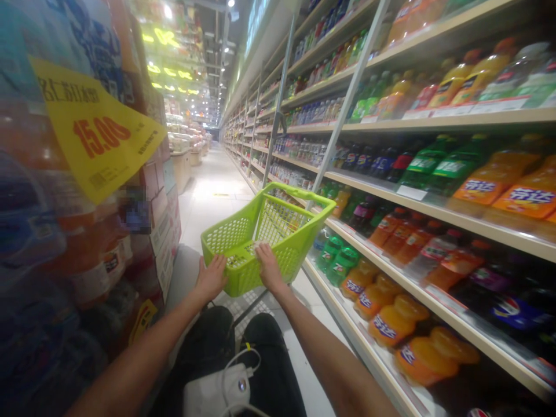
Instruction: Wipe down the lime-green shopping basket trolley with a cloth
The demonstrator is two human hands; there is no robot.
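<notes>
A lime-green shopping cart [243, 281] with perforated plastic sides stands in the aisle right in front of my knees, turned slightly to the right. Its near rim is under both my hands. My left hand [212, 277] is closed over the rim at the cart's left corner, the fingertips against the plastic. Farther right, my right hand [268, 266] grips the same rim, its fingers reaching over to the inside. Part of the cart's lattice floor shows, and I make out no goods in it. A white box-shaped device [217, 391] with a cable lies on my lap.
Shelves [434, 202] of soft drink bottles run along the right, close to the cart. At left stand stacked drink packs [91, 249] and cartons [163, 243], with a yellow price sign [99, 133] jutting out. The pale tiled aisle [212, 168] stretches ahead. A blurred patch hides something beside the cartons.
</notes>
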